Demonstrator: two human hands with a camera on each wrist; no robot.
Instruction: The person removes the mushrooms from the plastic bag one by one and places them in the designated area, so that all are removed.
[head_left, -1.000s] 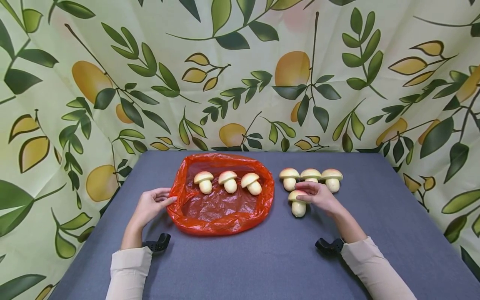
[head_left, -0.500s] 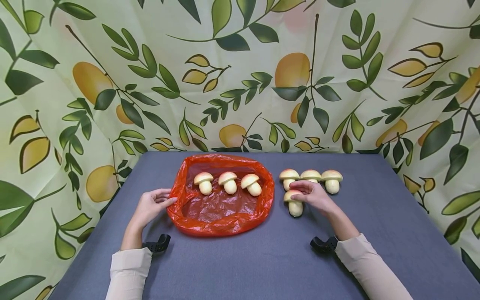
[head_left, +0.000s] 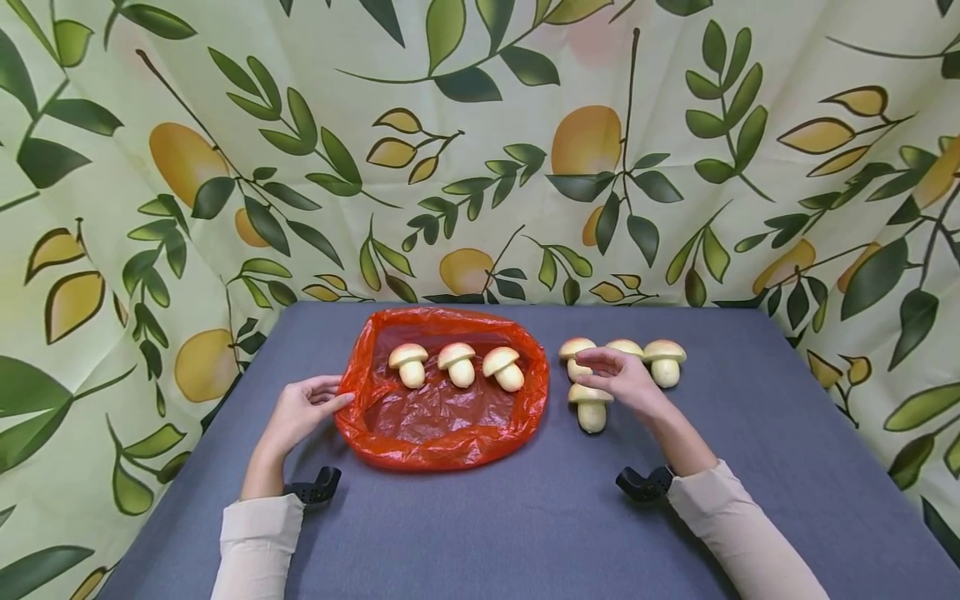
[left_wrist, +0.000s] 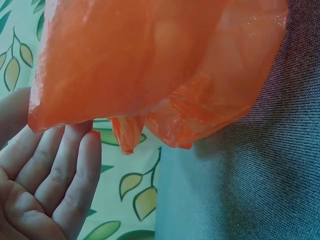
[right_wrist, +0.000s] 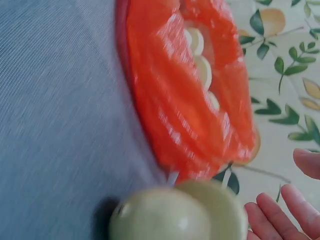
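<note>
In the head view, a red plastic bag [head_left: 450,457] lies with its mouth rolled wide. Three toy mushrooms [head_left: 457,367] sit in a row inside it. My left hand [head_left: 303,408] holds the bag's left rim between thumb and fingers; the left wrist view shows the fingertips partly behind the red film [left_wrist: 125,60]. My right hand [head_left: 622,379] hovers just above and behind a single mushroom [head_left: 591,410], fingers loosely extended and holding nothing. In the right wrist view that mushroom [right_wrist: 165,215] is large and blurred, apart from the right fingertips [right_wrist: 295,200].
Behind the single mushroom stands a row of three more: a left mushroom [head_left: 576,354], a middle one partly hidden by my right hand, and a right mushroom [head_left: 664,362]. A grey cloth [head_left: 480,533] covers the table. A leaf-patterned curtain [head_left: 480,150] hangs behind.
My right hand has shifted the single mushroom slightly left, then let go and lifted away from it. The left hand and bag have stayed put.
</note>
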